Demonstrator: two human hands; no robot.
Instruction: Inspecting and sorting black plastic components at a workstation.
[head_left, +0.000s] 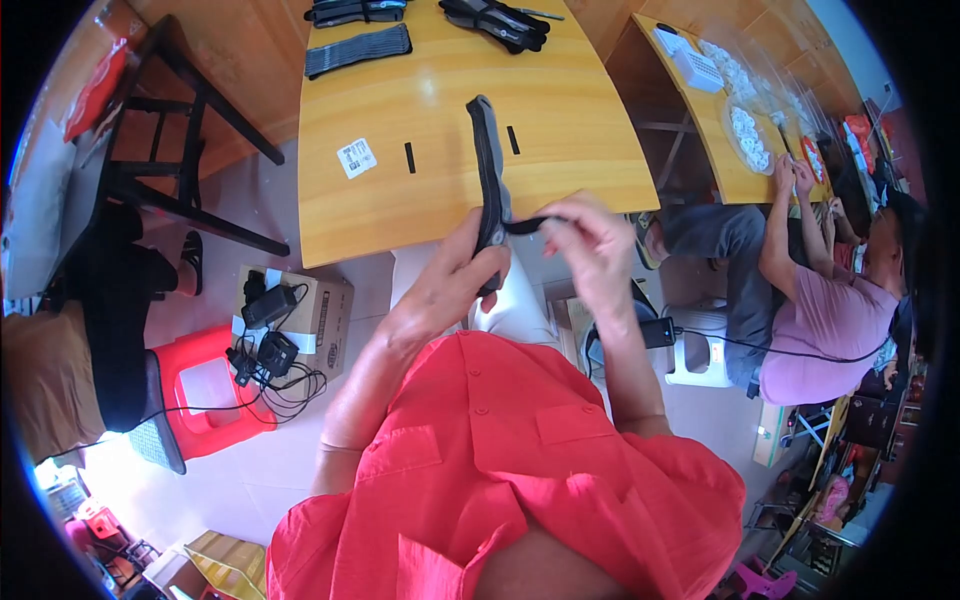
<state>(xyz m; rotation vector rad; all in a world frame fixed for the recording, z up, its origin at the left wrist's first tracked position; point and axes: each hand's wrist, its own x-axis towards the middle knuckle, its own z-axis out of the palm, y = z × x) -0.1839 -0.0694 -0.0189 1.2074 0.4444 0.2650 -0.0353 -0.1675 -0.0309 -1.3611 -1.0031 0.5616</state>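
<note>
My left hand (462, 268) grips the lower end of a long dark grey padded band (487, 160), which stands up over the front edge of the wooden table (400, 205). A short black strap (527, 226) runs sideways from the band, and my right hand (592, 243) pinches its end. Two small black strips (409, 157) lie flat on the table on either side of the band, with a white label sticker (357, 158) to their left.
More dark bands (357, 50) lie at the table's far end. A black chair (190, 150) stands left. A cardboard box with black chargers (285, 315) and a red stool (205, 395) sit on the floor. Another person in a pink shirt (825, 325) works at a second table (720, 140) on the right.
</note>
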